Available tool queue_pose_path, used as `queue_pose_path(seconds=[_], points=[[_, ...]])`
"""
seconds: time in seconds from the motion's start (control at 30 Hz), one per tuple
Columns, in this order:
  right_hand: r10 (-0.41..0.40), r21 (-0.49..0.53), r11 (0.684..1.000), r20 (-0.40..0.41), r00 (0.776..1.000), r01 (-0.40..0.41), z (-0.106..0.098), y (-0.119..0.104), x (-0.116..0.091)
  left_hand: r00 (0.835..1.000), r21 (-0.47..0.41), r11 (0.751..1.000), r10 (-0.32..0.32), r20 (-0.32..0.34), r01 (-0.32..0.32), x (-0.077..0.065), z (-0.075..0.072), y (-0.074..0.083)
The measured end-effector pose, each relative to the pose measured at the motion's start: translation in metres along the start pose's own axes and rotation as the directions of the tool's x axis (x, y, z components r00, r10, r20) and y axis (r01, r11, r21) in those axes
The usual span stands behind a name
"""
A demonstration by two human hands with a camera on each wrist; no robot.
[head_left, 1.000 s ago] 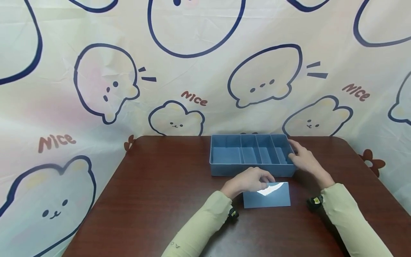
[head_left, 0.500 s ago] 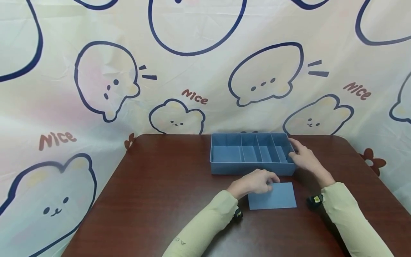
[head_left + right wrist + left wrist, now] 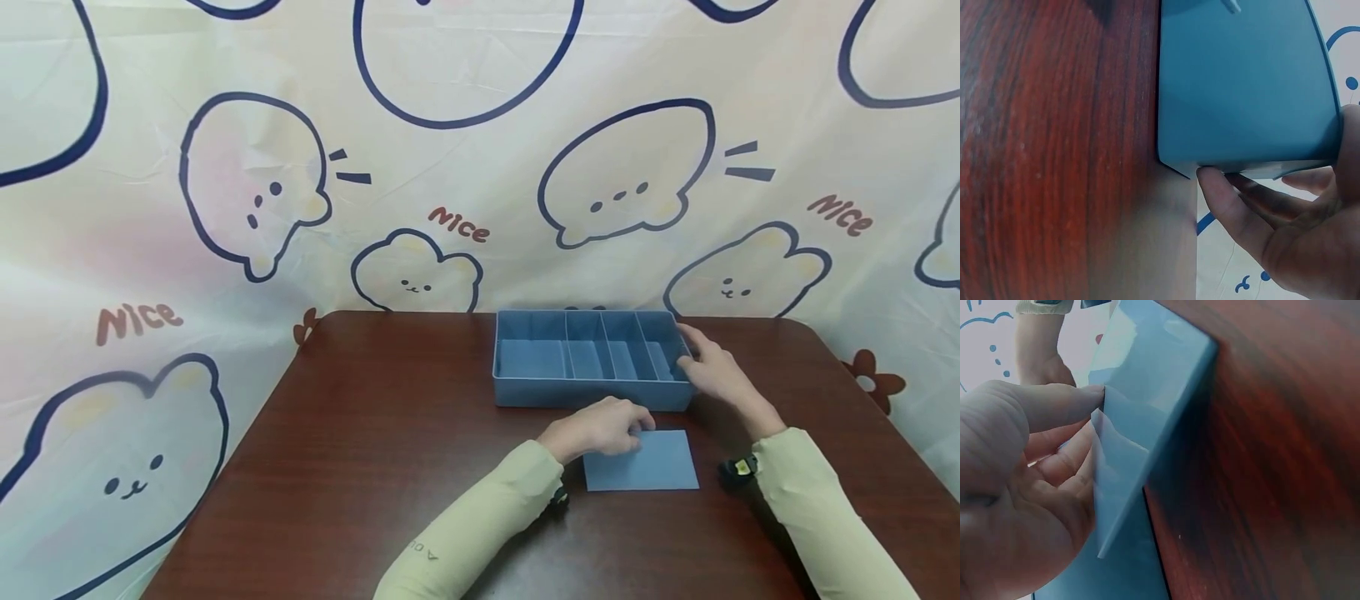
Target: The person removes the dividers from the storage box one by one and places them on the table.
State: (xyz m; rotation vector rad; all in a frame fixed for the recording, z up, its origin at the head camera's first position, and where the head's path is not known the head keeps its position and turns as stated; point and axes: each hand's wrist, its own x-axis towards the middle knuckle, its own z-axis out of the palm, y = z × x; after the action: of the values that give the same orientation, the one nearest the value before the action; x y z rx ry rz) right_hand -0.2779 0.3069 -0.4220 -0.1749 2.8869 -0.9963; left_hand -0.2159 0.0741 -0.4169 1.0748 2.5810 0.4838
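Observation:
My left hand (image 3: 600,427) pinches the upper edge of a thin, glossy blue rectangular panel (image 3: 652,467) in front of a blue divided box (image 3: 585,393). In the left wrist view the thumb tip presses at the edge of the panel (image 3: 1147,394), with the fingers behind it, partly hidden. My right hand (image 3: 712,367) holds the right end of the box, its thumb at the rim and its fingers along the outside of the end wall. The right wrist view shows fingertips against the end of the box (image 3: 1241,87).
Three upright dividers split the box, leaving one wide compartment (image 3: 531,358) at the left and narrower ones at the right. The box stands near the far edge of the dark brown wooden table (image 3: 360,433). A cartoon-printed cloth (image 3: 510,183) hangs close behind.
My left hand has moved a little to the right with the panel, and the bright glare on the panel in the head view is gone. The right hand keeps its hold on the box.

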Motion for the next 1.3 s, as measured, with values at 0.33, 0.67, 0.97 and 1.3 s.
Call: queue_pose_path(seconds=[0.33, 0.67, 0.97, 1.3], points=[[-0.007, -0.017, 1.0, -0.007, 1.0, 0.007, -0.0014, 0.0004, 0.001, 1.0, 0.016, 1.0, -0.014, -0.015, 0.014, 0.0006, 0.0056, 0.0034], [-0.001, -0.02, 1.0, -0.004, 1.0, 0.001, -0.0027, -0.0007, 0.0002, 1.0, 0.031, 1.0, 0.001, -0.001, -0.001, 0.0002, 0.0075, 0.0047], [-0.005, -0.016, 1.0, 0.01, 1.0, 0.005, -0.0009, 0.0005, -0.0007, 1.0, 0.048, 0.999, 0.014, -0.004, -0.014, -0.0011, 0.0073, 0.0037], [-0.006, -0.019, 1.0, 0.004, 1.0, 0.006, -0.0012, -0.0001, 0.0001, 0.997, 0.021, 1.0, 0.017, -0.071, -0.016, -0.0028, 0.0052, 0.0015]])
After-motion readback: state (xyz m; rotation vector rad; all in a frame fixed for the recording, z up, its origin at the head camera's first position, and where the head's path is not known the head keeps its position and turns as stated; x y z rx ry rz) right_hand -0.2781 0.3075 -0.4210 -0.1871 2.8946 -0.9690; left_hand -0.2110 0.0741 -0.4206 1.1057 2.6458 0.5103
